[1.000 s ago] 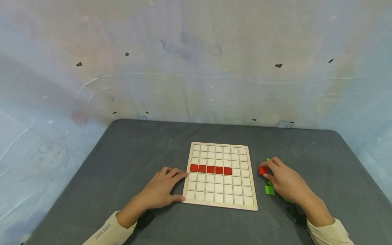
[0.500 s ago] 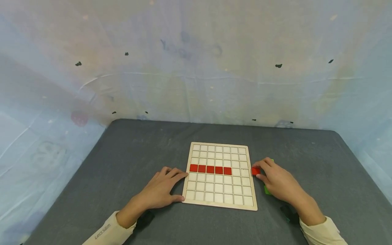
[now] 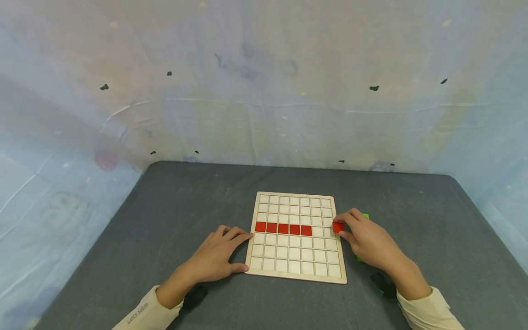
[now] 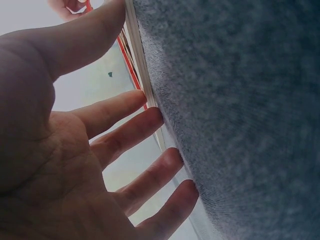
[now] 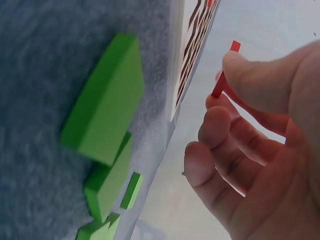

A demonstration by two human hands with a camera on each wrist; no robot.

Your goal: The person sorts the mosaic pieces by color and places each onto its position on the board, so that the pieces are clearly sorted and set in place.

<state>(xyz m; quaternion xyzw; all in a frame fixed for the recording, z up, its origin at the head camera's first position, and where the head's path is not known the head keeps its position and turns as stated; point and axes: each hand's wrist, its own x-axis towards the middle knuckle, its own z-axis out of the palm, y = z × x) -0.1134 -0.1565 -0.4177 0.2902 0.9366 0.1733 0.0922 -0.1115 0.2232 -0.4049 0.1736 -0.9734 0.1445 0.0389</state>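
Grid board (image 3: 294, 253): five red tiles (image 3: 283, 228) (one row).

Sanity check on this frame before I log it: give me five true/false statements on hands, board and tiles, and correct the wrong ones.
1. The right hand pinches a red tile. True.
2. The left hand also pinches a tile. False: it holds nothing and touches the left edge of the board.
3. Five red tiles sit side by side in one row. True.
4. The green tiles are set in the board. False: those in view lie on the dark tabletop, right of it.
5. Two cells at the right end of the red row are unfilled. True.
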